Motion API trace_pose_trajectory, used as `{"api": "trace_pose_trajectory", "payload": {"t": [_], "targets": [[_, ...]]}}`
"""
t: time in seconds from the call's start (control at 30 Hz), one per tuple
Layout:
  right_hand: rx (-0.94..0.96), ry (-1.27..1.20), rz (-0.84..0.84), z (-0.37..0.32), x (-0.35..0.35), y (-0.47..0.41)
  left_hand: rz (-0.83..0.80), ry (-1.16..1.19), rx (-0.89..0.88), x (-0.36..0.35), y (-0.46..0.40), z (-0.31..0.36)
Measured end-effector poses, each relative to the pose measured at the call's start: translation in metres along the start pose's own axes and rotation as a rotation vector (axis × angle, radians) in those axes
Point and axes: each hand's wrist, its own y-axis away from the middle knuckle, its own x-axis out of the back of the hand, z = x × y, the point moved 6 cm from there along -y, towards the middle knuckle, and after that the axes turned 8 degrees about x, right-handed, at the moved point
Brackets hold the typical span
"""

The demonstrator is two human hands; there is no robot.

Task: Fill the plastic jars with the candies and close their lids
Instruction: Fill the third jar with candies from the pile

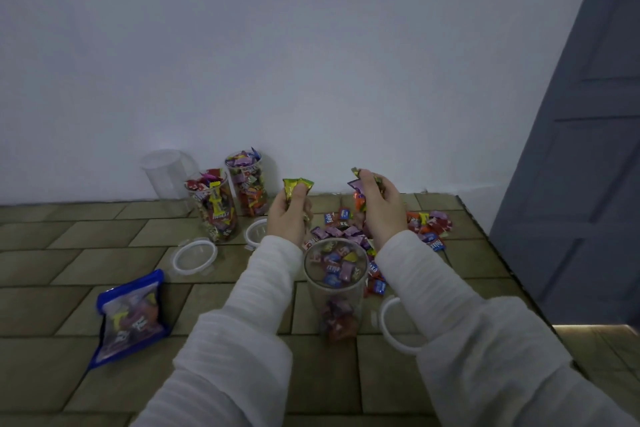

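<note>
A desk [104,288] patterned with tan brick-like tiles is seen from above, set against a plain pale wall, with a grey panelled door [571,149] at the right. In the near middle, a clear plastic jar [335,288] stands open and partly filled with wrapped candies. Both arms, in ribbed white sleeves, are raised on either side of it. The left hand [289,218] is curled in a closed grip round a yellow-green wrapped candy [297,186]. The right hand [382,208] is held in a closed grip on a bunch of purple and green sweets [358,184].

Beyond the jar, a loose pile of candies [429,225] is spread on the desk, partly hidden by the hands. At far left stand two filled jars [214,208], lidless, with an empty jar [166,173] behind them, blurred. Round white-rimmed lids lie flat: one [194,257] near the filled jars, another [254,230] partly covered by the left wrist, a third [394,326] cut off by the right sleeve. A blue-edged clear pouch [130,317] of candies lies at near left, its print unreadable.
</note>
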Motion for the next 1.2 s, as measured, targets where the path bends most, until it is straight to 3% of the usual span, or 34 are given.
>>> {"api": "trace_pose_trajectory", "payload": {"t": [0.27, 0.6, 0.8, 0.97, 1.2], "targets": [[-0.087, -0.192, 0.007, -0.001, -0.014, 0.025, -0.005, 0.271, -0.03, 0.015, 0.028, 0.002], [-0.116, -0.159, 0.032, -0.002, -0.015, 0.035, 0.003, 0.191, -0.106, 0.007, 0.049, -0.002], [-0.095, -0.146, 0.022, -0.005, -0.016, 0.04, -0.129, 0.306, -0.057, 0.003, 0.049, -0.009], [-0.094, -0.156, 0.029, -0.005, -0.016, 0.04, -0.228, 0.258, -0.049, 0.003, 0.047, -0.012], [-0.092, -0.154, 0.033, -0.007, -0.014, 0.043, -0.397, 0.267, -0.156, -0.006, 0.061, 0.003]]}}
